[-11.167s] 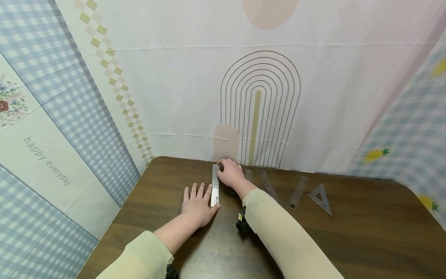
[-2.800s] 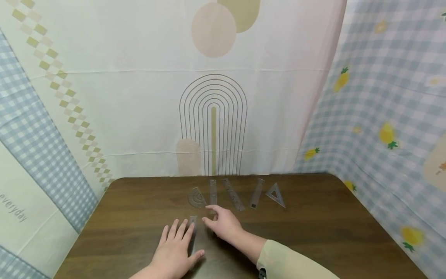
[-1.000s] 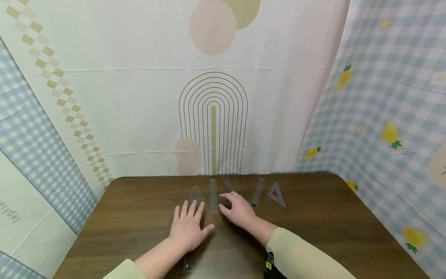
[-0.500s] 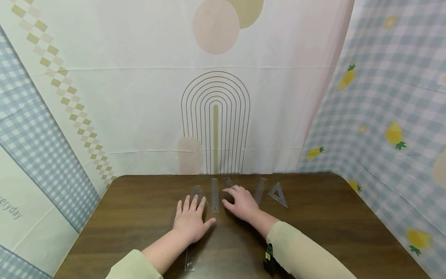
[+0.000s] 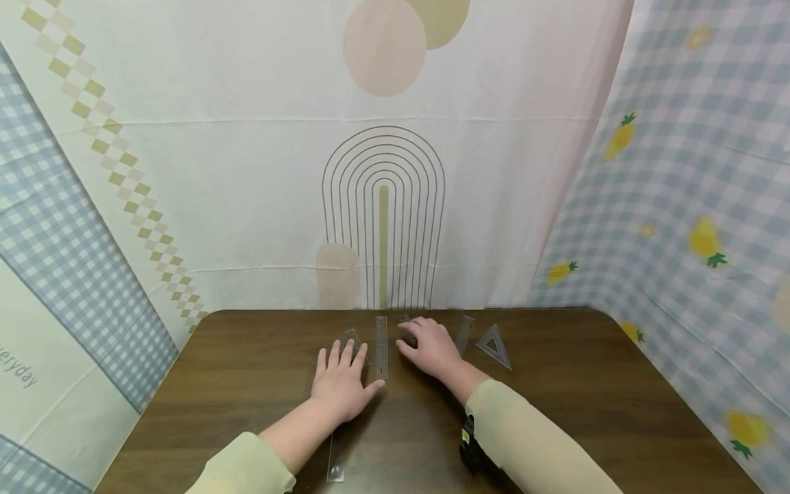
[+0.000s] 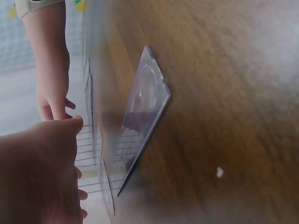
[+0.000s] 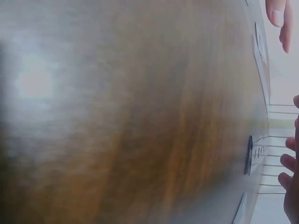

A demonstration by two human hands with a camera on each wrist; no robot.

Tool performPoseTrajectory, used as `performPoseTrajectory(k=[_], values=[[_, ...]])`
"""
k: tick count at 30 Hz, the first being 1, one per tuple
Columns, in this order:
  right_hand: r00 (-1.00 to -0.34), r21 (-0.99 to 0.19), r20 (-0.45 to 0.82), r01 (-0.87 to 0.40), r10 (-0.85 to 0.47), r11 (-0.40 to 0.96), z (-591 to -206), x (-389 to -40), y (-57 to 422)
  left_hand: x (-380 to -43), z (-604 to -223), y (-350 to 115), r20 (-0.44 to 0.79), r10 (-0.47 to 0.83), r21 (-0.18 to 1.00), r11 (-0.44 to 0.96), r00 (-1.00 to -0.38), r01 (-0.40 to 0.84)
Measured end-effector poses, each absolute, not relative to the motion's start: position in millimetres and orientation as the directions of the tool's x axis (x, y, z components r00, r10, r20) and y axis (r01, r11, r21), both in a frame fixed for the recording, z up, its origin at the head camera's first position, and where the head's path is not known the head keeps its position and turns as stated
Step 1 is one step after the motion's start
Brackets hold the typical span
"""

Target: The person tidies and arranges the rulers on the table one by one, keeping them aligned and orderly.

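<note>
Just now the left hand (image 5: 341,391) has slid a little farther up the dark brown wood-grain counter (image 5: 555,412), its fingers straight and spread, gripping nothing that shows. Its fingertips now cover part of the clear, half-round plastic protractor (image 5: 355,341), which lay in full sight about three seconds ago; whether they press on it or only hover, I cannot tell. The right hand (image 5: 432,348) has also edged forward since half a second ago, its fingers loosely bent and the thumb well apart from the forefinger. No grip shows there either. Beneath it lies the slanted clear plastic ruler with a row of holes (image 5: 404,318), now hidden except for its far end and a patch between finger and thumb; contact is unclear. I judge that this puts the ruler within the right hand's reach, though it seems to lie flat and unlifted.

Between the hands stands out a straight clear plastic ruler (image 5: 381,348), unmoved. Behind the left hand, a long clear plastic ruler (image 5: 336,460) lies partly under the forearm, left behind by the advance. To the right of the right hand are another tilted clear ruler (image 5: 464,335), partly covered, and, farther out, a clear triangular set square (image 5: 494,347), untouched.
</note>
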State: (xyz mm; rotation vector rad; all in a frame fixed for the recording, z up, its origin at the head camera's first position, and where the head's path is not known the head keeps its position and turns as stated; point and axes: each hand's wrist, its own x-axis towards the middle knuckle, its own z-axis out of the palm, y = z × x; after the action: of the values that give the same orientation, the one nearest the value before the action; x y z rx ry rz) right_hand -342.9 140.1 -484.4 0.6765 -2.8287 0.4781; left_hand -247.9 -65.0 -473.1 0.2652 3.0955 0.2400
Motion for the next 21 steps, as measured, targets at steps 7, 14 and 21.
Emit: performPoseTrajectory(k=[7,14,21], values=[[-0.888,-0.234,0.214,-0.45,-0.406,0.862,-485,-354,136,-252,-472,-64,-0.026,0.187,0.124,0.975,-0.982,0.182],[-0.891,-0.169,0.162,-0.449,-0.425,0.877,-480,-366,129,-258,-475,-59,-0.044,0.191,0.109,0.977,-0.981,0.185],[-0.89,-0.143,0.078,-0.456,-0.449,0.878,-476,-376,124,-263,-481,-57,-0.048,0.193,0.092,0.978,-0.98,0.188]])
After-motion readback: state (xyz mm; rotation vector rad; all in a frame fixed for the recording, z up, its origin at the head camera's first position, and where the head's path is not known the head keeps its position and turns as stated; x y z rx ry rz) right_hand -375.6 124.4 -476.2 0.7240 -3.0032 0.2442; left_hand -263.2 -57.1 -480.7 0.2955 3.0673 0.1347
